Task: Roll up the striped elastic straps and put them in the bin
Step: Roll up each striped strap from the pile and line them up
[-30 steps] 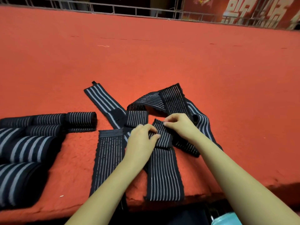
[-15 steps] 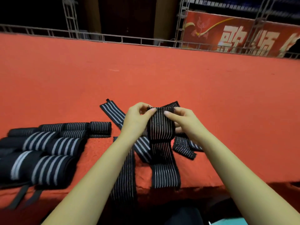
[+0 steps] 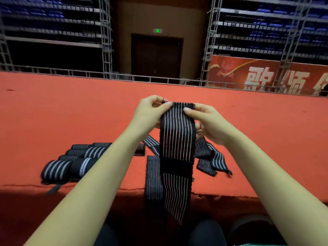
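Red carpet covers a broad raised platform (image 3: 71,112), backed by a grey metal truss railing (image 3: 124,77), a dark brown door (image 3: 157,55) and one red banner with white characters (image 3: 266,75).

One black elastic strap with thin white stripes (image 3: 177,135) is held up above the platform, and it serves as the landmark. Two hands grip its top edge. The left hand (image 3: 149,112) pinches the upper left corner between thumb and curled fingers. The right hand (image 3: 207,123) presses its thumb on the front of the upper right corner, with its fingers curled behind the cloth. The strap hangs straight down, crossed low down by a plain black band, and its tail drops past the platform's front edge.

Just left of the held strap, one flat striped strap (image 3: 153,174) lies on the carpet and droops over the same edge. Further left sits a cluster of rolled black-and-white striped straps (image 3: 71,164); at least six rolls show, packed touching one another, the nearest close to the front edge. Right of the held strap lies a tangle of loose striped straps (image 3: 211,160); two or three, though I cannot separate them. One more striped end (image 3: 150,142) shows behind the held strap, near the left wrist.

Beyond the held strap, bare carpet runs to the railing, and wide bare carpet also lies to its right.
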A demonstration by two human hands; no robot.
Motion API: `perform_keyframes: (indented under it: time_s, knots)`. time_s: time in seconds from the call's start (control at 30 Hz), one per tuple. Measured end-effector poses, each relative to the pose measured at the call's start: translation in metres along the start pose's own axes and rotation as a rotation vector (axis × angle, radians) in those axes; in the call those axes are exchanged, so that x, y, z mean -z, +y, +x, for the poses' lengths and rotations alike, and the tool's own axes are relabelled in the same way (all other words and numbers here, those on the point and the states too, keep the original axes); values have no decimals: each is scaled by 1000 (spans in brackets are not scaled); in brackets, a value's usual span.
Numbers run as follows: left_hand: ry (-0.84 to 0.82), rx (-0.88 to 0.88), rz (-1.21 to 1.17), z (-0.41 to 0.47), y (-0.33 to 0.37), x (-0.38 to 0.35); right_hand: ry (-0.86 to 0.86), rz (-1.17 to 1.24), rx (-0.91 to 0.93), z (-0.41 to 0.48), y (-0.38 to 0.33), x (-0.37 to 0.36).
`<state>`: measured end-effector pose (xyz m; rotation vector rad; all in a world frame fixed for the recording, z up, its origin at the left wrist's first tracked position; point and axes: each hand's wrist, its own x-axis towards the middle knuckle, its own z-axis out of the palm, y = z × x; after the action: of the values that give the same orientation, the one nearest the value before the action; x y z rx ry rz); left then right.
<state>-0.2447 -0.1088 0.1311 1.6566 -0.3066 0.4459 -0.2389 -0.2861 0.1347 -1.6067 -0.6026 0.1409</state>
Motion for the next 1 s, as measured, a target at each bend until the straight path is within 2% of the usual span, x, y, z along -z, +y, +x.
perform_keyframes:
  time_s: [0.13, 0.27, 0.47, 0.63, 0.8, 1.0]
  knots:
    - [38, -54, 29, -18, 27, 22, -75, 22, 78, -8, -23, -23]
    - [58, -36, 121, -25, 14, 39, -57, -36, 46, 1, -8, -37]
    - [43, 205, 194, -18, -79, 45, 19, -135, -167, 32, 82, -45]
    - [80, 437, 258, -11, -173, 36, 148, -191, -294, 61, 179, -51]
    - [98, 491, 316, 4, -234, 26, 272, -351, -280, 81, 231, -49]
    - [121, 459, 464, 19, -279, 12, 288, -548, -294, 103, 267, -36]
